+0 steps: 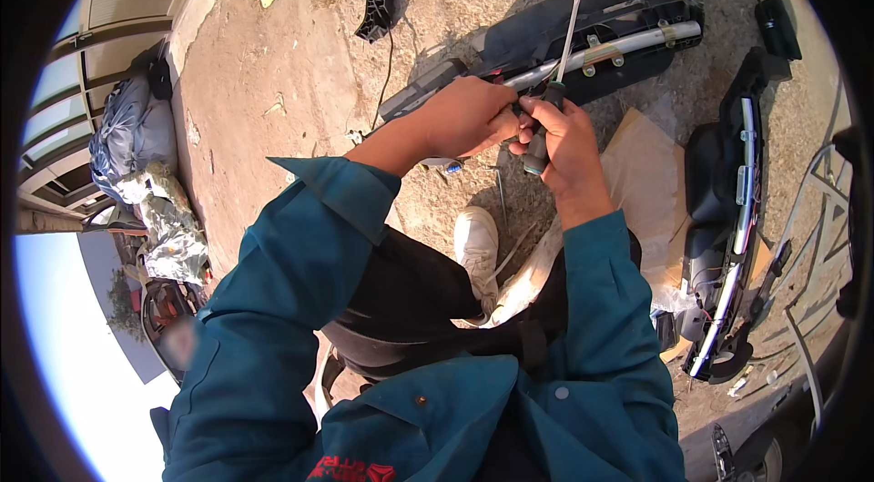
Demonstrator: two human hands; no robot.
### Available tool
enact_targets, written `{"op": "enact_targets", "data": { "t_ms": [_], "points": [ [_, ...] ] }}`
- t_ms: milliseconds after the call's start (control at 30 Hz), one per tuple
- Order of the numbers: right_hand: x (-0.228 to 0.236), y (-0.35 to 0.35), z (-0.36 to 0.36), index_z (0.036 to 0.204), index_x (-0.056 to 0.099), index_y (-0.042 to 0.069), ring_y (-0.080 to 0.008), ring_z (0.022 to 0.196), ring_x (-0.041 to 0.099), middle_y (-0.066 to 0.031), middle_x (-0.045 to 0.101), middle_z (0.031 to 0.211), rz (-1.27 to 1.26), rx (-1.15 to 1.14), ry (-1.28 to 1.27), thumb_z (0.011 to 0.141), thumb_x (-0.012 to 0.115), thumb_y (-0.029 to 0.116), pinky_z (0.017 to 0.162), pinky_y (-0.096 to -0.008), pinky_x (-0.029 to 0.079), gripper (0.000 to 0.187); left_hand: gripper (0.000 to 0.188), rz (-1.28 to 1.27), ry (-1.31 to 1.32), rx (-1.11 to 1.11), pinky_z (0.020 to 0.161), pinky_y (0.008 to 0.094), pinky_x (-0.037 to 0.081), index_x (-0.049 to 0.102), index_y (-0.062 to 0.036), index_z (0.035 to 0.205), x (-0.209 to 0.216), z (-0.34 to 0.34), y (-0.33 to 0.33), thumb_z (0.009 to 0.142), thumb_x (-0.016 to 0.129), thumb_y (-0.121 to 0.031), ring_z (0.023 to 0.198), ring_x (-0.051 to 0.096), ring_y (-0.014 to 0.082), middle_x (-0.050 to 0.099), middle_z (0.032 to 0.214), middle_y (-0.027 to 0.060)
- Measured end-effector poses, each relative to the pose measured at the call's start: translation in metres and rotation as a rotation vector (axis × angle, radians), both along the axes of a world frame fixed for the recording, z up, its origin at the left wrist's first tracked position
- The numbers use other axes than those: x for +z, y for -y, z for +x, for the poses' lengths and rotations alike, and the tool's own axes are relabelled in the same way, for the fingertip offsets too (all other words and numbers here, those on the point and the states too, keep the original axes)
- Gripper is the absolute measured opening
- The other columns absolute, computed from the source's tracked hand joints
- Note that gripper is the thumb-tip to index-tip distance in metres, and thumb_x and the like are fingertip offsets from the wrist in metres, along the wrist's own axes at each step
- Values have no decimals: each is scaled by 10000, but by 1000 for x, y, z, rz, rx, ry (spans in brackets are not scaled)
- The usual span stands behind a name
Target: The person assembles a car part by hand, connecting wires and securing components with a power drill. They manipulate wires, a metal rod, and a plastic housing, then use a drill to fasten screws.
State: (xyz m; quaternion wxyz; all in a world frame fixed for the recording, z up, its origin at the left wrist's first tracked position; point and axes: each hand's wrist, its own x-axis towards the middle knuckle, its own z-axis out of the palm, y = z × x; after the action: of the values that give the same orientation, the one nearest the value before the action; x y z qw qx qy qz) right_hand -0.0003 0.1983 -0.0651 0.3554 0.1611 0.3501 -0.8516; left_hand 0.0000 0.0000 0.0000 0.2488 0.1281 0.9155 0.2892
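The right hand is gripping a screwdriver firmly; the left hand is curling beside it, possibly holding something, I cannot tell.

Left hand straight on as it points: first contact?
Likely the right hand, which grips a screwdriver; it looks very close in view, but any gap in depth is unclear.

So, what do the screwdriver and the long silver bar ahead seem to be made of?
Screwdriver: shaft probably smooth steel, by its bright sheen; dark handle perhaps plastic or rubber, being dull. Silver bar: polished, brightly reflecting; metal or chromed plastic, unclear which.
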Motion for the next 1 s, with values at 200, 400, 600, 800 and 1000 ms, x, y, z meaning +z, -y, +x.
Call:
{"op": "enact_targets", "data": {
  "t_ms": [200, 400, 600, 800, 1000],
  "points": [
    [5, -4, -3, 998, 695, 21, -135, 674, 645, -44, 674, 841, 48, 12, 56, 1029, 754, 117, 585, -359, 607, 116, 246, 14, -8, -25, 782, 499, 556, 699, -3, 1061, -1, -1, 0, 1010, 660, -240, 912, 705, 492, 727, 949, 258],
    [7, -7, -7, 973, 682, 36, -152, 643, 637, -42, 660, 818, 46, 23, 96, 1027, 768, 144, 575, -368, 600, 148, 237, 124, 12, 30, 740, 503, 541, 665, -2, 1080, 0, 0, 1, 1036, 653, -235, 869, 692, 506, 711, 931, 257],
    [8, -9, -8, 974, 678, 58, -164, 607, 622, -28, 648, 785, 106, 18, 69, 1019, 797, 188, 581, -386, 592, 182, 191, 57, -189, -84, 721, 532, 545, 662, -39, 1091, 12, 4, -4, 1049, 674, -224, 882, 704, 501, 739, 942, 226],
    [10, -7, -6, 969, 665, 60, -162, 592, 606, -26, 635, 767, 120, -4, 93, 1017, 803, 193, 578, -385, 582, 197, 222, -49, -256, -136, 721, 555, 555, 669, -86, 1062, 13, 5, -5, 1038, 695, -304, 884, 723, 470, 756, 930, 188],
    [6, -4, -7, 963, 659, 56, -160, 585, 592, -29, 633, 758, 42, -30, 73, 1020, 797, 191, 568, -384, 565, 201, 202, -176, -280, -147, 702, 560, 549, 637, -79, 1073, 12, 4, -10, 1038, 658, -277, 825, 713, 480, 754, 876, 187]
  ]
}}
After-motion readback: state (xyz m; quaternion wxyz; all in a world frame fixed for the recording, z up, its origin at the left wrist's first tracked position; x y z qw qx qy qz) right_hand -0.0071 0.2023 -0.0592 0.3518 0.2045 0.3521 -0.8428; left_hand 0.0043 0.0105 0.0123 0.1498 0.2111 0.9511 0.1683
